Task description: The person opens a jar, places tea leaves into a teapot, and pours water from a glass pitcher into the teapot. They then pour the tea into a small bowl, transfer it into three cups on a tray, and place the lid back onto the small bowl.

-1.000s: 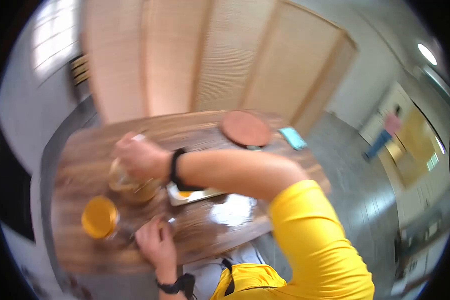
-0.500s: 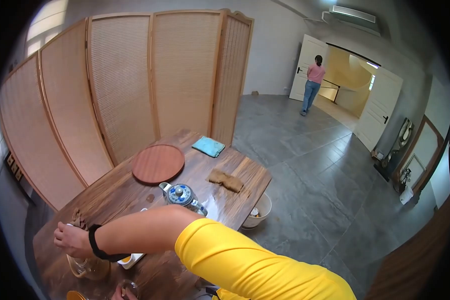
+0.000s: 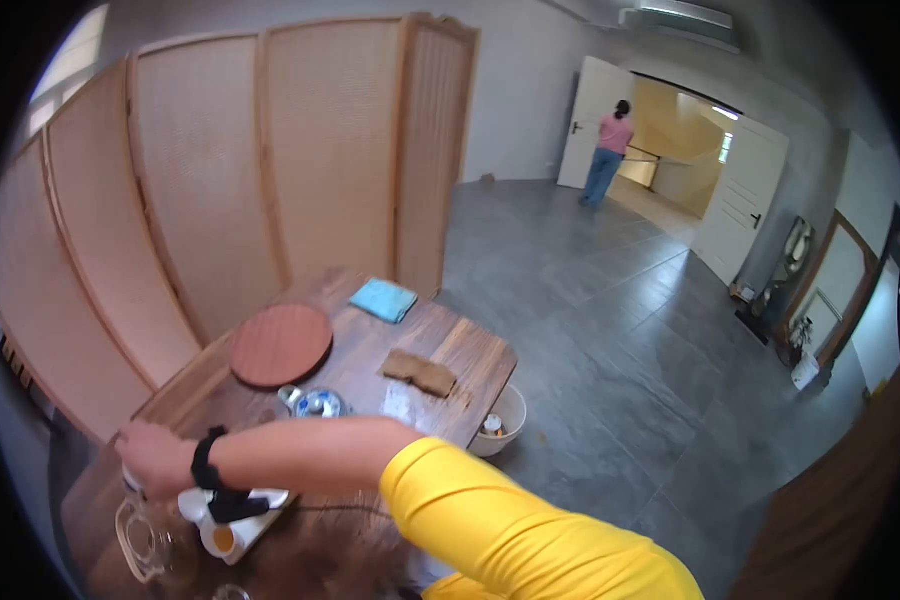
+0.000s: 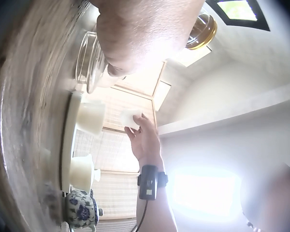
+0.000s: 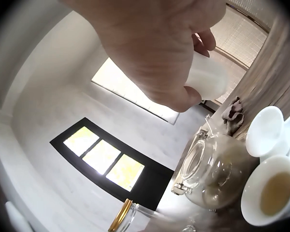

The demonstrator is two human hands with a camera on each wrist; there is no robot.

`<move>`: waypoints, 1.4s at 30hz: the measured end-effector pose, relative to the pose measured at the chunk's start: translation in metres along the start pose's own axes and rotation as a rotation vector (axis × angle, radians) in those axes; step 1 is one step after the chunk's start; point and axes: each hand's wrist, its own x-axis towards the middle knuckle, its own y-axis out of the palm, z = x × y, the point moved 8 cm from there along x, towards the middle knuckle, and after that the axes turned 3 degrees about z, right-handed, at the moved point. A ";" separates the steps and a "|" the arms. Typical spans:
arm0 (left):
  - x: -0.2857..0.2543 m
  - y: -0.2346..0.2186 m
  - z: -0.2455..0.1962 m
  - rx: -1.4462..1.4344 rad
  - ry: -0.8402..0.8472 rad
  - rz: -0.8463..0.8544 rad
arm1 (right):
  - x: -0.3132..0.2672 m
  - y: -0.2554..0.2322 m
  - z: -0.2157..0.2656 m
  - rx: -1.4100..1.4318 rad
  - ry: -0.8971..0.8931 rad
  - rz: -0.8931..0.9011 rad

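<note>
My right hand (image 3: 155, 457), yellow-sleeved with a black wristband, reaches across to the table's left end. It pinches a small white cup (image 5: 205, 75) in the air above a glass pitcher (image 5: 210, 169). In the left wrist view the same hand (image 4: 145, 140) holds the white cup (image 4: 128, 118) at its fingertips. On a white tray (image 4: 67, 140) stand two more white cups, one empty (image 5: 266, 130) and one with tea (image 5: 273, 195). My left hand (image 4: 140, 34) is a blur close to the pitcher's rim (image 4: 89, 63); its fingers are hidden. It is out of the head view.
A round wooden tray (image 3: 280, 345), a teal cloth (image 3: 383, 299), a brown cloth (image 3: 420, 373) and a blue-white teapot (image 3: 315, 403) lie farther along the table. A folding screen (image 3: 220, 200) stands behind. A white bin (image 3: 500, 420) sits on the floor. A person (image 3: 605, 150) stands in the far doorway.
The head view has swung up from the table to the room. My right hand, which was on the pitcher's top, now sits a little above it holding the white cup.
</note>
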 end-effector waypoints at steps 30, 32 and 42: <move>-0.007 0.011 0.023 -0.120 -0.163 0.074 | -0.101 0.010 -0.067 -0.076 0.241 0.382; -0.008 0.010 0.024 -0.120 -0.164 0.075 | -0.101 0.010 -0.067 -0.072 0.242 0.376; -0.008 0.010 0.025 -0.117 -0.166 0.081 | -0.100 0.011 -0.063 -0.221 0.251 0.444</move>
